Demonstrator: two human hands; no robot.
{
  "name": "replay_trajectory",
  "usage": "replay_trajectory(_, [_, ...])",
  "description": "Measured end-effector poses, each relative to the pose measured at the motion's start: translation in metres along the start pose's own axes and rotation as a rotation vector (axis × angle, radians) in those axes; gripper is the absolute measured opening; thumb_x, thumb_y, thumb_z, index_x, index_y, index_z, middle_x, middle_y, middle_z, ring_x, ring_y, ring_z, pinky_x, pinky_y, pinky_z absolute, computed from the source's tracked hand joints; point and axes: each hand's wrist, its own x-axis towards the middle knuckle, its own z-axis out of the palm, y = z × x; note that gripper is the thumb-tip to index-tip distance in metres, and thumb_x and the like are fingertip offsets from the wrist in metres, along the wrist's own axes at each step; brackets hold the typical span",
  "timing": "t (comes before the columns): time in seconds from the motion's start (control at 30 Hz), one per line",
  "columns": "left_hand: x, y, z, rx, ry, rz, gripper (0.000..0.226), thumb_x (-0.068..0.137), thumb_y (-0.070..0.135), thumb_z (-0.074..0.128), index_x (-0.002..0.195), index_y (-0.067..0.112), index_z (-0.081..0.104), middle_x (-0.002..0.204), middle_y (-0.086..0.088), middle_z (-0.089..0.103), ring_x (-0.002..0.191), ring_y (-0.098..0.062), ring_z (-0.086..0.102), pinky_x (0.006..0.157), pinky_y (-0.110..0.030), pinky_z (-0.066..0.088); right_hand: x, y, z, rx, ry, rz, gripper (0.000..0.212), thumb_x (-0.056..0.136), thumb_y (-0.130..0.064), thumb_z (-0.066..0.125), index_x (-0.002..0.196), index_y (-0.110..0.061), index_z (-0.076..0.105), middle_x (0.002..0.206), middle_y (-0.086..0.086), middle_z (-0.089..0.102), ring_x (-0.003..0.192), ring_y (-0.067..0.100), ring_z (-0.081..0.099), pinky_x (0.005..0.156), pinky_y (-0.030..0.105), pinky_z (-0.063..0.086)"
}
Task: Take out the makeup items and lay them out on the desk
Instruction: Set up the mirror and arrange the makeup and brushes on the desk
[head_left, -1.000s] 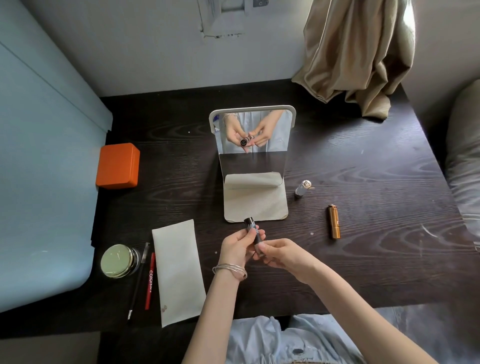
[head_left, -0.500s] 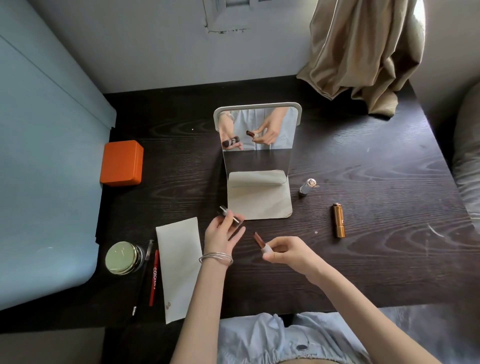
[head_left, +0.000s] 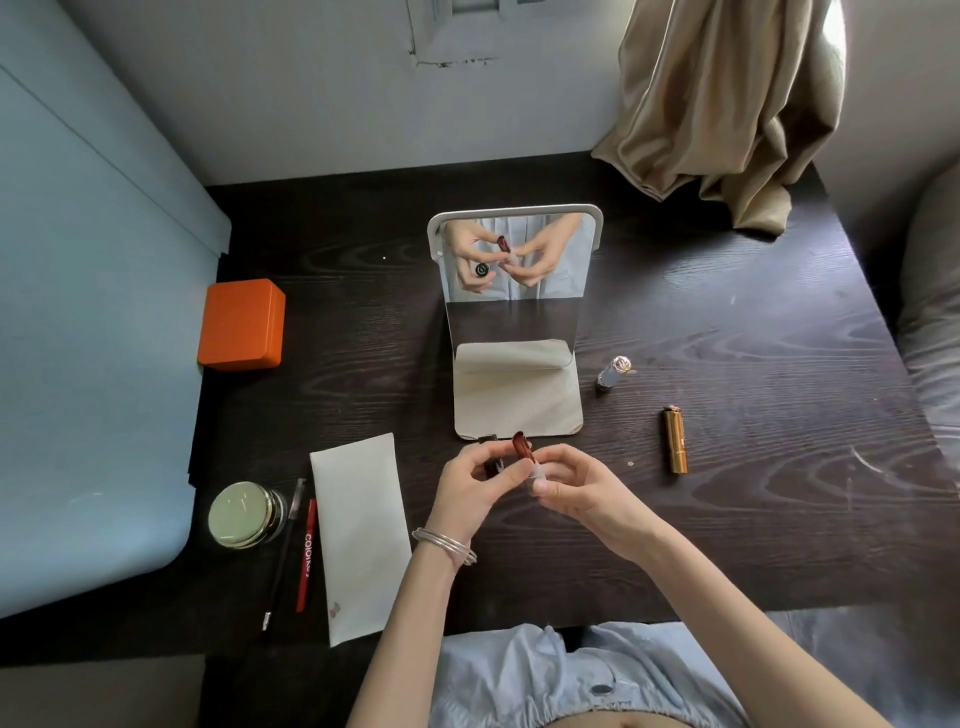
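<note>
An uncapped lipstick (head_left: 522, 449) with a dark red bullet is held just above the dark desk (head_left: 753, 519), in front of the mirror's base. My right hand (head_left: 576, 491) pinches its pale base. My left hand (head_left: 470, 486) grips the dark cap (head_left: 491, 464) and its fingertips touch the lipstick. Laid out on the desk are a gold lipstick tube (head_left: 674, 440), a silver tube (head_left: 613, 372), a round green-lidded jar (head_left: 244, 514), a red pencil (head_left: 305, 555) and a thin dark pencil (head_left: 283, 553). A flat white pouch (head_left: 358, 535) lies left of my hands.
A standing mirror (head_left: 514, 254) on a beige base (head_left: 517, 400) faces me and reflects both hands. An orange box (head_left: 241, 323) sits at the desk's left edge against a light blue wall. A beige curtain (head_left: 727, 104) drapes onto the far right corner.
The lipstick was capped and held in both hands; my left hand pulled the cap off to the left, and now both hands have come together again with the bare bullet between them.
</note>
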Motion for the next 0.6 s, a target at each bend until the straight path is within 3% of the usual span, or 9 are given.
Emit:
replay_trajectory(0.1, [0.0018,0.0003,0.0026,-0.007,0.040,-0.008,0.012,0.078,0.025,0.072,0.088,0.031,0.071,0.107,0.000,0.064,0.102,-0.008,0.054,0.086,-0.019,0.042,0.0001,0.0012,0.0031,-0.016,-0.022,0.001,0.023,0.084,-0.005,0.064,0.105,-0.006,0.055,0.078,-0.008,0.070,0.073,0.003,0.061,0.074,0.023,0.043])
replay_trajectory(0.27, [0.0023,0.0009,0.0052,-0.014,0.099,-0.001,0.013,0.078,0.024,0.072,0.091,0.022,0.073,0.104,-0.002,0.062,0.096,-0.006,0.053,0.074,-0.011,0.038,-0.0019,0.0026,0.0035,0.032,-0.039,0.046,0.030,0.080,-0.024,0.063,0.107,-0.011,0.061,0.099,0.000,0.069,0.097,0.010,0.061,0.095,0.033,0.044])
replay_trajectory(0.4, [0.0029,0.0007,0.0063,-0.018,0.131,0.003,0.015,0.078,0.022,0.072,0.092,0.016,0.073,0.103,-0.001,0.062,0.093,-0.005,0.054,0.072,-0.004,0.040,-0.0034,0.0059,0.0048,0.092,-0.064,0.081,0.030,0.091,-0.027,0.050,0.113,-0.010,0.061,0.097,-0.002,0.066,0.091,0.009,0.059,0.093,0.030,0.044])
replay_trajectory(0.5, [0.0026,0.0016,0.0074,-0.002,0.157,0.012,0.011,0.078,0.020,0.073,0.088,0.018,0.070,0.097,0.004,0.060,0.087,0.000,0.052,0.064,0.006,0.037,-0.0033,0.0055,0.0053,0.140,-0.041,0.070,0.028,0.086,-0.023,0.058,0.112,-0.013,0.062,0.097,-0.003,0.066,0.089,0.009,0.060,0.094,0.033,0.047])
replay_trajectory(0.6, [0.0030,0.0008,0.0079,0.007,0.162,0.017,0.010,0.078,0.021,0.073,0.088,0.019,0.070,0.099,0.002,0.061,0.087,0.000,0.052,0.064,0.005,0.037,-0.0032,0.0051,0.0047,0.154,-0.043,0.066,0.026,0.085,-0.024,0.057,0.109,-0.016,0.062,0.094,-0.002,0.065,0.088,0.010,0.060,0.094,0.033,0.047])
